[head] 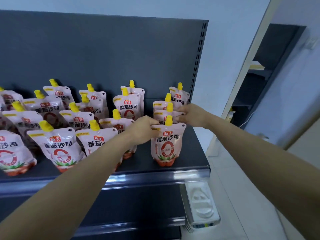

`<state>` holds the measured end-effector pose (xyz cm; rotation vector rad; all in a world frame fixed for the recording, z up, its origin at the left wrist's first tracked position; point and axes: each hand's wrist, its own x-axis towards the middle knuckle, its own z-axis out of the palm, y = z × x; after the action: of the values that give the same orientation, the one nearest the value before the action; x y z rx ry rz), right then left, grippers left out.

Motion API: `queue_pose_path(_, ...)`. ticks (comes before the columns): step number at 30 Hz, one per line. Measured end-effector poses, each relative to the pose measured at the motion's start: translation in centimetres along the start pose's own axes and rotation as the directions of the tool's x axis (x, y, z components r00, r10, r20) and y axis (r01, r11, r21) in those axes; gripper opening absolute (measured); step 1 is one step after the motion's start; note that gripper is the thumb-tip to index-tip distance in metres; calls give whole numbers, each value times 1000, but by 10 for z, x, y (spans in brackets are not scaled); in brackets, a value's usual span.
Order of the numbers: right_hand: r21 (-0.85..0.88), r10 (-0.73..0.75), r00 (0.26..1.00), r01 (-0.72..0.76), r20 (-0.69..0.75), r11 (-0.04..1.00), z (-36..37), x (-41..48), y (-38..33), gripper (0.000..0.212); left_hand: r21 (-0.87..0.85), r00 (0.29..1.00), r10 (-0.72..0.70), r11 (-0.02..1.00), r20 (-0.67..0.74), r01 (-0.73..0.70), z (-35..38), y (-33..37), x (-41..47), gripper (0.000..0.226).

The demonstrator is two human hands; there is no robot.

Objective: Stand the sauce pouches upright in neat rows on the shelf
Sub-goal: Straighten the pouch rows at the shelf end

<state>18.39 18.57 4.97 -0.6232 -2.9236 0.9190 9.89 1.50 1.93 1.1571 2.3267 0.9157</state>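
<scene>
Pouch at front (167,144), glossy: left hand (143,129) pinches corner; right hand (190,115) pinches pouch behind (160,116).

Your forearms (97,163) are bare as far as they show; one fingernail (182,115) on your right hand (191,116) looks dark, as if painted.

We count sixteen yellow caps (45,125), four of them in the rightmost row. There are at least seventeen pouches (166,144), since one at the left edge is cut off above its body. We also see two hands, a left hand (143,130) and a right hand (192,116), two shelves (194,153) one beneath the other, and one white box (200,205).
</scene>
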Motion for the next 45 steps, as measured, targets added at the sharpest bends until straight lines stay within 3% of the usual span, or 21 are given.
queue_pose_path(4, 46, -8, 1000, 9, -9, 999, 4, 12, 14, 26, -124, 999, -35, 992, 35, 39, 2, -2, 6, 10)
queue_pose_path(11, 64, -38, 999, 35, 35, 997, -5, 23, 23, 29, -288, 998, -67, 955, 12, 68, 18, 8, 7, 17)
queue_pose_path(18, 64, -86, 991, 80, 98, 995, -17, 22, 36, 22, -285, 997, -36, 957, 70, 54, 29, 27, 4, 22)
queue_pose_path(28, 75, -97, 983, 87, 153, 993, -22, 15, 39, 22, -238, 997, -27, 970, 79, 45, 27, 33, -2, 11)
queue_pose_path(32, 14, -98, 979, 98, 181, 995, -27, 11, 36, 16, -219, 996, -23, 975, 87, 42, 17, 38, -7, 10)
queue_pose_path(34, -45, -112, 974, 123, 198, 991, -33, 7, 33, 24, -217, 997, -20, 976, 69, 35, 8, 40, -9, 18)
queue_pose_path(38, 52, -91, 986, 85, 141, 995, -50, 6, 26, 37, -279, 999, 0, 960, -46, -13, -11, 41, -5, 17)
queue_pose_path(41, 59, -70, 996, 67, 56, 996, -56, 12, 24, 33, -181, 987, -3, 983, -160, -26, -18, 35, 6, 18)
queue_pose_path(45, 8, -33, 999, 34, -27, 999, -51, 29, 24, 34, -81, 987, -15, 997, -157, 2, -17, 27, 24, 24)
